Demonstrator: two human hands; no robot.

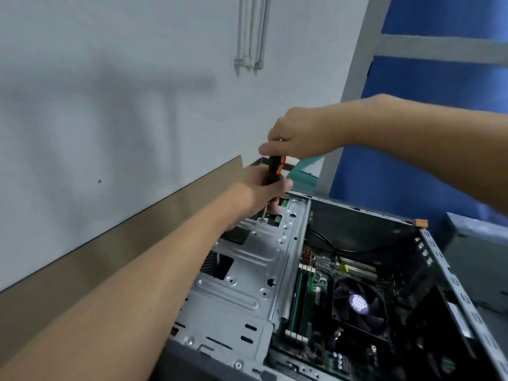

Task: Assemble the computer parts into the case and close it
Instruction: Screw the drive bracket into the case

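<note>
An open grey computer case lies on its side at the lower right. Inside it I see the green motherboard and a black CPU fan. A silver drive cage fills the case's left part. A black and orange screwdriver stands upright with its tip on a screw at the cage's far end. My left hand grips the lower handle and shaft. My right hand is closed over the top of the handle.
A pale wall rises on the left, with a brown skirting strip running along it beside the case. White conduits hang on the wall. A blue panel with grey frame bars stands behind. A grey box sits at the right edge.
</note>
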